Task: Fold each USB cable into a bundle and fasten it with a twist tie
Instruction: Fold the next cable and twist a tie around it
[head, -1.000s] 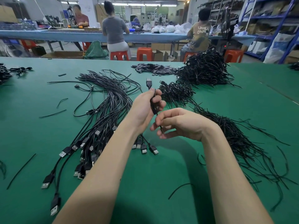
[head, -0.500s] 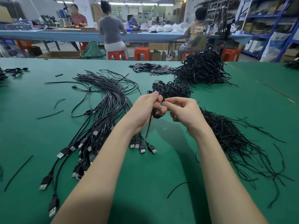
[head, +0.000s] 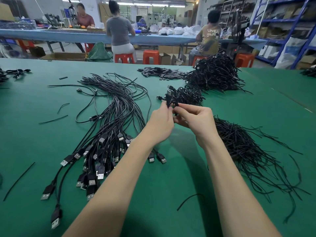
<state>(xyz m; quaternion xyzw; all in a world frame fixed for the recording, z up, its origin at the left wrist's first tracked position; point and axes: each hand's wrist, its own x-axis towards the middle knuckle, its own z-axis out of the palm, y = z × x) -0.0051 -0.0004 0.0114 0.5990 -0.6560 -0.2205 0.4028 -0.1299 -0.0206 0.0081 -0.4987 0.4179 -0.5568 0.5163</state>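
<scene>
My left hand [head: 159, 123] and my right hand [head: 195, 120] meet above the green table [head: 171, 185]. Together they hold a small folded black USB cable bundle [head: 171, 104]. My left fingers grip the bundle from the left. My right thumb and forefinger pinch at it from the right; the twist tie itself is too small to make out. A sheaf of loose black USB cables [head: 109, 127] lies to the left, plugs toward me. A pile of black twist ties [head: 246, 151] lies to the right.
Two heaps of tied bundles sit beyond my hands, a small one [head: 186, 95] and a big one [head: 213, 74]. Flat black pieces [head: 162, 73] lie behind them. Stray ties [head: 18, 180] dot the table. People sit at a far bench [head: 68, 35].
Both hands have moved away from me with the folded cable, toward the small heap. My right hand came up from below to pinch the bundle beside my left.
</scene>
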